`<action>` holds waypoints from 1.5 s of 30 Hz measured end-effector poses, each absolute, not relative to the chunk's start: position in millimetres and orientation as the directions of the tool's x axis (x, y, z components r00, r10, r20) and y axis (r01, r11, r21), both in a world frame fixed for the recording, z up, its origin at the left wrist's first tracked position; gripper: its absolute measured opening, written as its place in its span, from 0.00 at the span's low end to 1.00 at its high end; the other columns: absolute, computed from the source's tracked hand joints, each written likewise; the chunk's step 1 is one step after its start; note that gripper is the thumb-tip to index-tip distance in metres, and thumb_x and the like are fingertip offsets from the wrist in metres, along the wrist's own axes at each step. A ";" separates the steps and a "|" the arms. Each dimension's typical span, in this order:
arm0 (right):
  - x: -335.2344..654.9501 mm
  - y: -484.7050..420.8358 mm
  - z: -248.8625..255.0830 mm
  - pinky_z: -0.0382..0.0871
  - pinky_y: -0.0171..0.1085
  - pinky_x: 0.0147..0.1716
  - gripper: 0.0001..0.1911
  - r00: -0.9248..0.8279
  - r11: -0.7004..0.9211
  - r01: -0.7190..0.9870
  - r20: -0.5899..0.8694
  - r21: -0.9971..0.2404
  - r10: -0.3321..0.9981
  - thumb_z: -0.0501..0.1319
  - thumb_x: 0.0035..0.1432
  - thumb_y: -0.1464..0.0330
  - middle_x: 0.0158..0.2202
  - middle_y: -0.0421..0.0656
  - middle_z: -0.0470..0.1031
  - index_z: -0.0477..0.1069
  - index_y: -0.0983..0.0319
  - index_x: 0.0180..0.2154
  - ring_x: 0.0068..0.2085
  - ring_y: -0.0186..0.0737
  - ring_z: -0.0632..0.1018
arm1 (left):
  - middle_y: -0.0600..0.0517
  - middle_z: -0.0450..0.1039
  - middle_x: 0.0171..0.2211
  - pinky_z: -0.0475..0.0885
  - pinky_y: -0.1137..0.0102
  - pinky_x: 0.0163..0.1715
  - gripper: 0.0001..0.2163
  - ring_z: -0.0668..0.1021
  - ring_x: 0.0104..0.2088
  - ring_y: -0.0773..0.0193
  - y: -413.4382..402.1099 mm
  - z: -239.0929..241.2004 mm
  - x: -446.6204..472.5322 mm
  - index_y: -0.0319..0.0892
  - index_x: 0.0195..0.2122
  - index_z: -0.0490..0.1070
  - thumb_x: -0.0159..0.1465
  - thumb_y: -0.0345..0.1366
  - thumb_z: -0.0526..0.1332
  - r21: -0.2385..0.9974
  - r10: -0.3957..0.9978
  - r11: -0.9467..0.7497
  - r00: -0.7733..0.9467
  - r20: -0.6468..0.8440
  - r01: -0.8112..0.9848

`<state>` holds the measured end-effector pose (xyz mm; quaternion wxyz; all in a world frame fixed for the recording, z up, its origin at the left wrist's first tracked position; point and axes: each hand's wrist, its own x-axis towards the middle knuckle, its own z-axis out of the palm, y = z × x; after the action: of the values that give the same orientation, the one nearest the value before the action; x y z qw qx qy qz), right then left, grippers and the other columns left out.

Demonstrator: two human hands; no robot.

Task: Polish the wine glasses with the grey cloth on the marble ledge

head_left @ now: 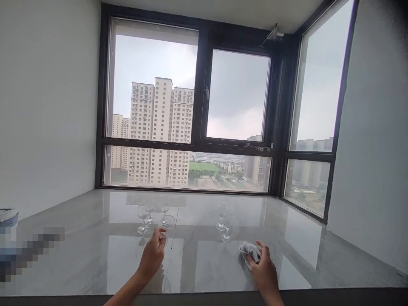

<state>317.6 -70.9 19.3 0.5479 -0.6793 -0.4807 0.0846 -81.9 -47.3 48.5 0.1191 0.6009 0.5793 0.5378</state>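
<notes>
My left hand [153,253] is closed in a pinch on a clear stemmed glass [168,221], held above the grey sill. A round edge of this glass shows just past my fingertips; the rest is hard to make out. My right hand [264,267] grips a crumpled white-grey cloth [249,253] at the sill surface. Just beyond my left hand stand several clear stemmed glasses, with one [143,217] nearest. Between my hands and farther back, two more stand close together, a rear glass [222,216] and a front glass [226,229].
The glossy sill [83,255] reflects the window and ends at a front edge below my hands. A dark window frame [188,146] rises behind the glasses. At far left stands a partly visible container [9,217], beside a blurred-out patch. Walls flank both sides.
</notes>
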 end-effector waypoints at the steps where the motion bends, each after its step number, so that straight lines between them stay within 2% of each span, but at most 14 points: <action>1: 318.5 -70.3 18.3 0.72 0.46 0.40 0.32 0.523 0.062 0.555 0.406 -0.829 0.749 0.56 0.46 0.50 0.43 0.53 0.78 0.64 0.58 0.51 0.44 0.57 0.80 | 0.53 0.75 0.28 0.70 0.67 0.32 0.11 0.77 0.28 0.58 -49.7 52.0 -62.0 0.47 0.43 0.71 0.64 0.41 0.54 0.734 0.838 -0.384 -0.122 0.532 0.560; 4: 319.9 -70.6 16.4 0.72 0.46 0.39 0.32 0.525 0.081 0.538 0.408 -0.839 0.747 0.57 0.46 0.51 0.42 0.52 0.78 0.65 0.58 0.51 0.41 0.56 0.80 | 0.53 0.77 0.29 0.69 0.69 0.34 0.10 0.79 0.30 0.58 -49.8 61.3 -1.1 0.48 0.44 0.75 0.64 0.39 0.58 0.678 0.833 -0.530 0.159 0.531 0.510; 7: 318.9 -74.5 17.2 0.72 0.45 0.40 0.32 0.529 0.122 0.509 0.421 -0.852 0.737 0.59 0.45 0.53 0.40 0.50 0.78 0.65 0.59 0.51 0.41 0.54 0.80 | 0.51 0.80 0.32 0.68 0.69 0.35 0.08 0.79 0.32 0.58 -44.5 63.5 49.2 0.48 0.40 0.79 0.62 0.37 0.62 0.622 0.785 -0.616 0.308 0.538 0.483; 11: 311.9 -83.9 23.0 0.72 0.44 0.41 0.34 0.513 0.182 0.410 0.391 -0.894 0.764 0.63 0.45 0.53 0.41 0.49 0.79 0.65 0.60 0.53 0.41 0.52 0.81 | 0.49 0.81 0.35 0.66 0.71 0.35 0.07 0.79 0.34 0.59 -39.1 57.0 80.2 0.46 0.38 0.78 0.65 0.36 0.60 0.535 0.772 -0.624 0.342 0.535 0.570; 15: 291.8 -96.7 38.9 0.73 0.39 0.38 0.31 0.309 0.332 0.317 0.428 -0.889 0.849 0.64 0.51 0.58 0.37 0.42 0.79 0.62 0.60 0.54 0.36 0.45 0.80 | 0.49 0.80 0.33 0.64 0.71 0.33 0.09 0.79 0.33 0.60 -40.8 53.7 78.2 0.44 0.40 0.77 0.69 0.36 0.56 0.477 0.809 -0.545 0.283 0.516 0.689; 18: 271.7 -107.8 55.8 0.73 0.36 0.36 0.25 0.110 0.443 0.394 0.520 -0.805 0.847 0.62 0.56 0.64 0.34 0.39 0.77 0.62 0.58 0.55 0.33 0.40 0.79 | 0.49 0.80 0.33 0.63 0.70 0.33 0.09 0.79 0.34 0.58 -45.9 55.3 75.5 0.43 0.39 0.77 0.69 0.35 0.56 0.429 0.803 -0.549 0.309 0.510 0.718; 21: 258.5 -116.9 68.6 0.74 0.37 0.40 0.25 0.011 0.550 0.524 0.651 -0.651 0.759 0.57 0.60 0.71 0.41 0.44 0.77 0.61 0.57 0.59 0.41 0.42 0.80 | 0.49 0.80 0.34 0.63 0.70 0.33 0.09 0.79 0.35 0.58 -49.9 56.3 77.7 0.43 0.38 0.76 0.68 0.32 0.55 0.382 0.782 -0.581 0.364 0.506 0.719; 24: 256.5 -121.0 73.7 0.74 0.39 0.43 0.31 -0.020 0.588 0.630 0.746 -0.508 0.666 0.52 0.57 0.78 0.45 0.47 0.77 0.61 0.55 0.61 0.47 0.44 0.80 | 0.49 0.78 0.32 0.62 0.70 0.33 0.09 0.78 0.34 0.59 -50.4 55.1 80.1 0.43 0.36 0.75 0.67 0.31 0.55 0.360 0.764 -0.601 0.383 0.519 0.713; 27: 260.9 -121.7 76.0 0.75 0.39 0.44 0.31 0.018 0.576 0.671 0.786 -0.468 0.618 0.52 0.57 0.79 0.44 0.47 0.77 0.61 0.55 0.61 0.47 0.44 0.80 | 0.51 0.76 0.29 0.61 0.71 0.31 0.08 0.76 0.30 0.61 -49.2 53.3 80.1 0.43 0.32 0.75 0.66 0.31 0.57 0.340 0.740 -0.640 0.433 0.514 0.690; 31: 270.2 -122.4 85.5 0.75 0.37 0.41 0.23 0.136 0.532 0.640 0.763 -0.554 0.631 0.54 0.62 0.72 0.43 0.46 0.77 0.61 0.56 0.59 0.44 0.43 0.81 | 0.52 0.75 0.28 0.61 0.71 0.30 0.07 0.75 0.28 0.63 -49.8 51.2 79.6 0.43 0.32 0.76 0.64 0.30 0.59 0.321 0.692 -0.705 0.513 0.508 0.633; 35: 285.6 -122.7 96.9 0.74 0.35 0.39 0.22 0.250 0.466 0.612 0.715 -0.639 0.653 0.57 0.63 0.65 0.39 0.44 0.77 0.61 0.58 0.58 0.38 0.41 0.81 | 0.52 0.76 0.31 0.63 0.72 0.33 0.09 0.76 0.33 0.62 -51.2 47.5 80.2 0.45 0.36 0.76 0.63 0.26 0.58 0.279 0.568 -0.815 0.605 0.558 0.507; 38: 294.3 -120.4 92.8 0.73 0.35 0.37 0.25 0.284 0.431 0.563 0.655 -0.705 0.700 0.60 0.60 0.63 0.37 0.42 0.78 0.62 0.58 0.57 0.36 0.40 0.80 | 0.51 0.76 0.32 0.65 0.73 0.34 0.07 0.76 0.32 0.63 -49.0 44.1 79.5 0.44 0.37 0.73 0.66 0.28 0.55 0.334 0.550 -0.828 0.533 0.644 0.451; 42: 282.0 -112.7 70.7 0.74 0.35 0.34 0.28 0.329 0.396 0.370 0.517 -0.841 0.791 0.63 0.55 0.60 0.35 0.42 0.79 0.63 0.59 0.56 0.34 0.42 0.80 | 0.51 0.74 0.31 0.68 0.73 0.34 0.11 0.75 0.31 0.63 -44.3 43.5 78.3 0.43 0.32 0.69 0.71 0.37 0.53 0.468 0.619 -0.771 0.337 0.710 0.432; 45: 260.8 -108.4 59.4 0.73 0.35 0.33 0.30 0.362 0.441 0.243 0.502 -0.864 0.785 0.65 0.52 0.58 0.31 0.38 0.78 0.64 0.60 0.55 0.30 0.40 0.79 | 0.50 0.74 0.32 0.69 0.73 0.35 0.12 0.75 0.33 0.63 -43.8 44.7 79.4 0.43 0.29 0.69 0.70 0.38 0.55 0.479 0.620 -0.778 0.371 0.692 0.406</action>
<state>260.8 -108.4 59.4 0.6655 -0.4881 -0.5267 0.2034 79.4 -43.8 44.7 0.1149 0.8199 0.3126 0.4656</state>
